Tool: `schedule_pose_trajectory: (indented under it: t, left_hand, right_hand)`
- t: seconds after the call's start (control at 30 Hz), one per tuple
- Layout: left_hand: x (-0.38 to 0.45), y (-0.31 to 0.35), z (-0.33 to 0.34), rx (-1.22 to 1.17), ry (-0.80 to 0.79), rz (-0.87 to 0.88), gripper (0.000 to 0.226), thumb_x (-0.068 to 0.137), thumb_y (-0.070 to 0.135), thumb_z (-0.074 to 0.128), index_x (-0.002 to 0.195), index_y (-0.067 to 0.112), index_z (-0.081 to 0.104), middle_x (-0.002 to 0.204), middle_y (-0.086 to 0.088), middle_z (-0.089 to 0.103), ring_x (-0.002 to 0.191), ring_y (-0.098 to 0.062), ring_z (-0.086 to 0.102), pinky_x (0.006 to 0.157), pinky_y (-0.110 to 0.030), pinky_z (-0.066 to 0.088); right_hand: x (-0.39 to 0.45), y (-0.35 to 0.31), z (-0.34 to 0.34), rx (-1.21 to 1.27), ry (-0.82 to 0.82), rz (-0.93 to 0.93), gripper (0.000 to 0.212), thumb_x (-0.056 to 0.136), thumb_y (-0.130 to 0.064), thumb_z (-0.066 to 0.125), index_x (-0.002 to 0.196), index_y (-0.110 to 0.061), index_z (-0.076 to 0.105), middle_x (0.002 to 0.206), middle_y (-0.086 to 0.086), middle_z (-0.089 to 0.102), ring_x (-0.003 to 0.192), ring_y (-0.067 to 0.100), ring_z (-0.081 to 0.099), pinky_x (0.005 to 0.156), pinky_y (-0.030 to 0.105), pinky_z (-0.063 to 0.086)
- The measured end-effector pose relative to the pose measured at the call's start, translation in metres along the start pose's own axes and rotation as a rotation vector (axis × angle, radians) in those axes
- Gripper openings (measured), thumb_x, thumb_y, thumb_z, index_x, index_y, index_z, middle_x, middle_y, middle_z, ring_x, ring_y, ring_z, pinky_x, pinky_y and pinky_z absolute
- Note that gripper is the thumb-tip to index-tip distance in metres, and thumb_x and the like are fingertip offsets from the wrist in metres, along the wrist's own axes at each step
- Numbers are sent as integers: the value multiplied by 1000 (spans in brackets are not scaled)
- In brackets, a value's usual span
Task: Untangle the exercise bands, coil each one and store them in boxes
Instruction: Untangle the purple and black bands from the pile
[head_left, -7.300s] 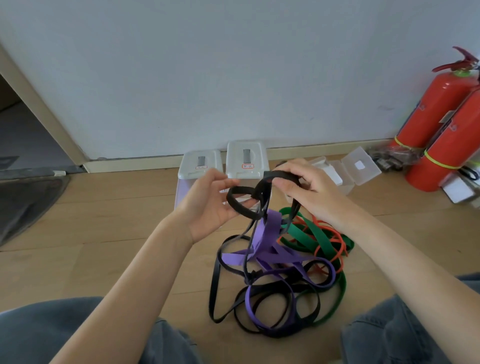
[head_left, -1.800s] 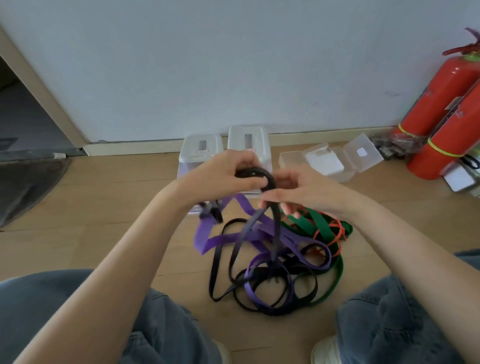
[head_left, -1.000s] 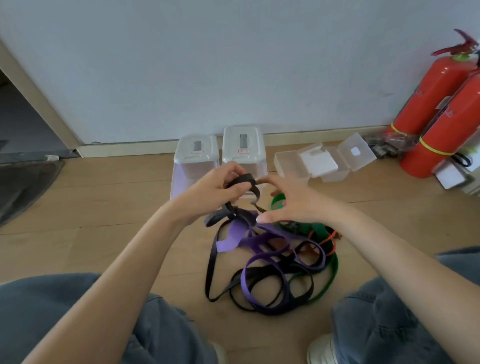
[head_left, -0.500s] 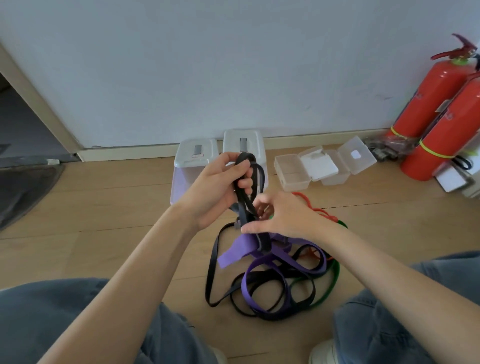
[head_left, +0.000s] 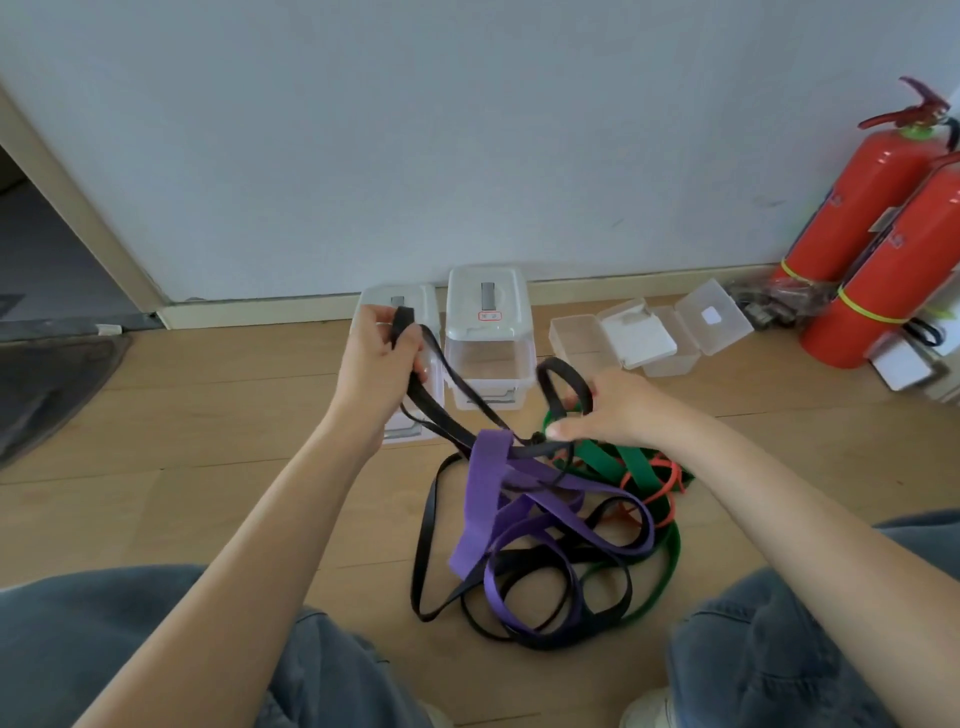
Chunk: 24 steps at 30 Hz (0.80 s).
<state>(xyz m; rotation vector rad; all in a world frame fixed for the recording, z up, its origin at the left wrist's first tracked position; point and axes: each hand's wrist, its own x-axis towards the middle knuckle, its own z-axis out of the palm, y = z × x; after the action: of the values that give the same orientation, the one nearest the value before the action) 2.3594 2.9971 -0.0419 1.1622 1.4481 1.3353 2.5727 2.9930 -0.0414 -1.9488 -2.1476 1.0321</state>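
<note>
The left hand (head_left: 382, 358) grips one end of the black band (head_left: 447, 410) and holds it high, apparently to draw it taut out of the tangle (head_left: 550, 540) on the floor. From there the band slants down and right. The right hand (head_left: 615, 410) pinches a looped part, seemingly feeding it free.

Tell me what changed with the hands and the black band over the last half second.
The hands moved apart: the left hand keeps its grip on the black band near the closed boxes, while the right hand shifted right and lower, drawing a loop out sideways. The tangled pile stayed on the floor.
</note>
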Motion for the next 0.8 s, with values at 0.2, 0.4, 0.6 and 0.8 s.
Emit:
schedule_pose_trajectory:
  t: [0.2,0.4,0.6,0.8]
  left_hand:
    - [-16,27,9,199,-398,250,23,91,0,50,87,22,50,68,9,57,48,4,48,52,-9,37]
    - [-27,48,4,50,-506,281,20,86,-5,57,88,15,55,64,19,64,59,5,56,57,-6,41]
    - [-18,16,9,315,-640,115,61,69,28,78,118,39,44,109,21,55,92,4,58,82,-17,51]
    - [-34,-73,16,373,-800,-90,8,83,10,67,88,4,67,85,-10,69,80,-11,63,84,-31,52]
  right_hand:
    - [-4,-6,-3,-53,177,-79,87,71,-53,71,140,-14,35,139,6,46,118,23,50,95,35,42]
    - [-7,-27,-2,353,24,-380,14,83,-16,67,97,-19,64,79,-15,66,57,-1,53,55,11,41]
    - [-13,-34,-31,1258,-63,-546,11,75,-7,64,84,-9,69,71,7,67,54,9,55,47,16,43]
    - [-4,-32,-34,1719,180,-505,22,85,4,52,76,-8,68,71,7,67,62,12,63,57,18,51]
